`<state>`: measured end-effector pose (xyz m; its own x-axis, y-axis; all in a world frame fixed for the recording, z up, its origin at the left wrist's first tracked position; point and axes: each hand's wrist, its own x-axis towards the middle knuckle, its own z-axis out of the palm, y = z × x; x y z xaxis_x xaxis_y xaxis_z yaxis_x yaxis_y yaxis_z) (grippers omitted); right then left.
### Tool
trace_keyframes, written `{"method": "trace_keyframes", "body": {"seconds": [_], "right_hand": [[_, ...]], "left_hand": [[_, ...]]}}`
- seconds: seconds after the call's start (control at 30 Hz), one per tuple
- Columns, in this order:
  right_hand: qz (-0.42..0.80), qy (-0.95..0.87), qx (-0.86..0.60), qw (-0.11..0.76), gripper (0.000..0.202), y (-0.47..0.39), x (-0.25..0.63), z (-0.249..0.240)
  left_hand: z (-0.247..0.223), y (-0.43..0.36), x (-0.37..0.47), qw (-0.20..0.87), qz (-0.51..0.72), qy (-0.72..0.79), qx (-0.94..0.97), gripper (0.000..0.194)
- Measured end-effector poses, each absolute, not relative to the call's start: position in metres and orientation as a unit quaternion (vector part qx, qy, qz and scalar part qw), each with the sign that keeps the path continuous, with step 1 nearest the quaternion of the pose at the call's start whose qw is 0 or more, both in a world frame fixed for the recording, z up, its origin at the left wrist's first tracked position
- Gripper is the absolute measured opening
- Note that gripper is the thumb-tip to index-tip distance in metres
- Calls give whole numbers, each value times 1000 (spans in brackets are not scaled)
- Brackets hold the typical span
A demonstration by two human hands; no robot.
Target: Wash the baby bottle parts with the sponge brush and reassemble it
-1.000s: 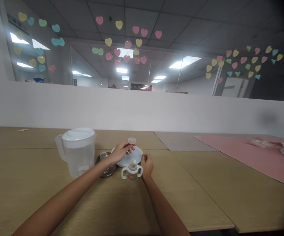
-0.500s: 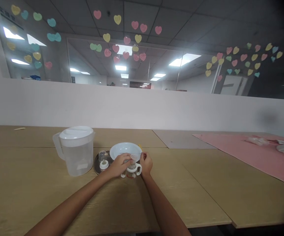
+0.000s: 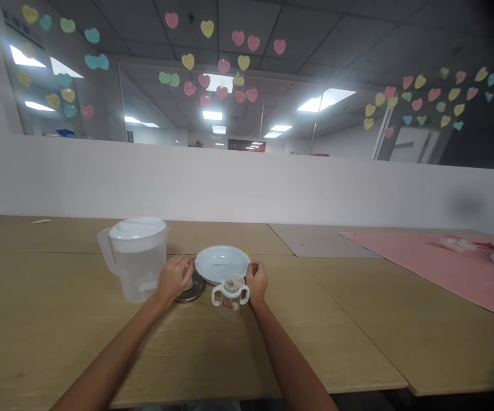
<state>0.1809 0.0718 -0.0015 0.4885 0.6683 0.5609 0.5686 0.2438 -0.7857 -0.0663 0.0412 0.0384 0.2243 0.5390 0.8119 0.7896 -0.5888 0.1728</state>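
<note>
A clear baby bottle (image 3: 231, 302) with white handles on both sides stands upright with its mouth uncovered. My right hand (image 3: 257, 282) is just right of it, pinching a thin straight stick (image 3: 232, 264) that reaches left across the white bowl (image 3: 203, 269). My left hand (image 3: 173, 281) is over the round metal tray (image 3: 195, 294), fingers curled together. Part of a white piece shows by those fingers; whether they grip it is unclear. Most of what lies on the tray is hidden behind this hand.
Left of the tray stands a translucent lidded pitcher (image 3: 139, 268) holding clear liquid. A pink cloth (image 3: 439, 268) covers the right side of the table, with crumpled items on it. A white wall (image 3: 212, 188) with windows rises behind. A small yellowish strip (image 3: 41, 221) lies far left.
My left hand has moved left from the bottle to the tray. The clear, pale piece above the bottle is gone from there, baring its mouth. My right hand stays beside the bottle.
</note>
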Motion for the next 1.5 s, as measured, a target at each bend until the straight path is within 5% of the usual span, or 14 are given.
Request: {"method": "trace_keyframes", "body": {"seconds": [0.33,0.73,1.0,1.33,1.4,1.5], "right_hand": [[73,-488,-583,646,46,75,182,-6],[35,-410,-447,794,43,45,180,55],[243,-678,-244,649,31,-50,105,112],[341,-529,-249,736,41,-52,95,102],[319,-538,-248,740,41,-50,96,102],[225,-575,-258,743,40,-45,103,99]], "left_hand": [[-15,58,-81,105,-301,-534,-783,27],[32,16,-74,146,-480,-440,-745,26],[93,-58,-18,147,-603,-276,-734,13],[102,-59,-7,-374,-664,-306,-571,27],[102,-58,-6,-384,-670,-300,-560,26],[103,-63,-5,-258,-672,-298,-627,17]]}}
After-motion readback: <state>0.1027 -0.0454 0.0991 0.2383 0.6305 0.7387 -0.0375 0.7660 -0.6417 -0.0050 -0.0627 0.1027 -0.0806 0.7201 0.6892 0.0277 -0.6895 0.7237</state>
